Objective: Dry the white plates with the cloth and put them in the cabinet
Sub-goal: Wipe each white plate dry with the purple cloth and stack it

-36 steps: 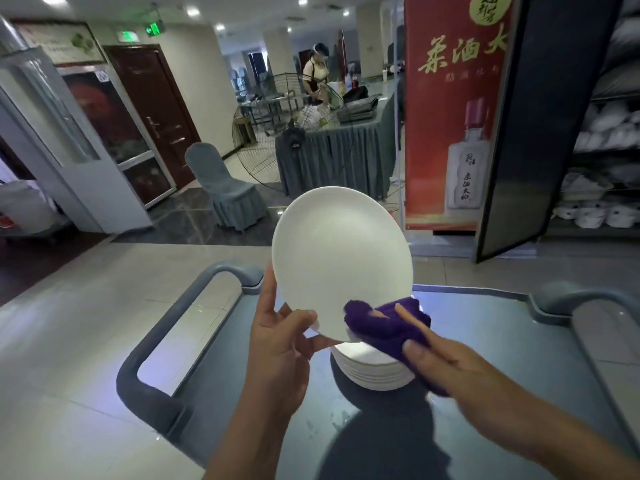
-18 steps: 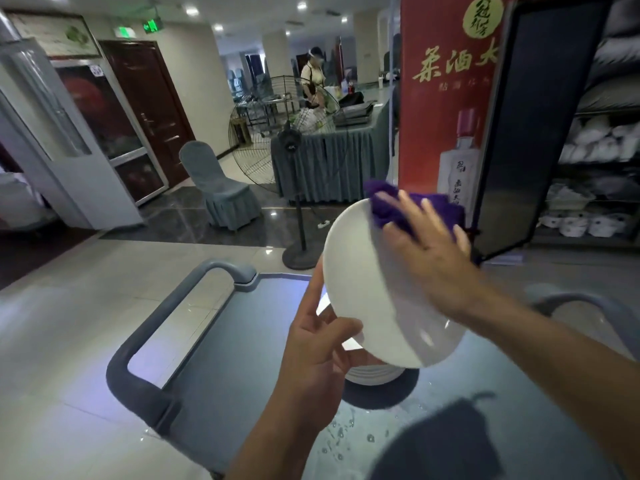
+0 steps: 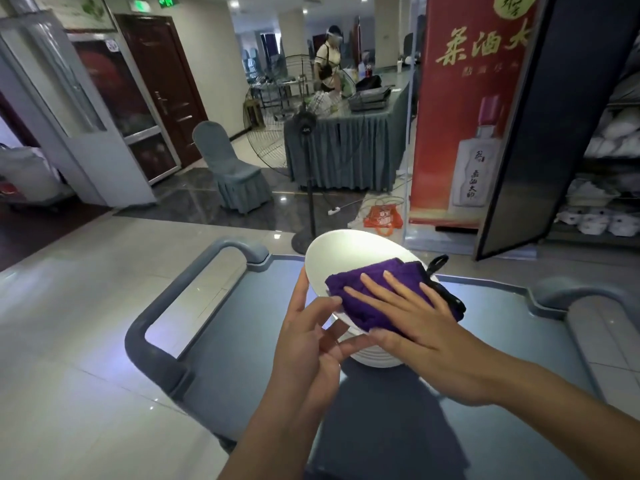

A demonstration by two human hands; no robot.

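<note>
Banquet hall or restaurant service area, back-of-house corner.

A grey service cart stands on polished floor tiles, carrying a stack of white plates. At 12 o'clock a skirted table holds trays, with a big pedestal fan beside it; at 11 o'clock sits a cloth-covered banquet chair. At 1 o'clock hangs a red liquor banner, and at 2 o'clock an open cabinet shelves white crockery.

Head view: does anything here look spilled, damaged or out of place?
Nothing on the cart stands out. The plate looks whole, held by the left hand while the right hand presses the purple cloth on it.
</note>
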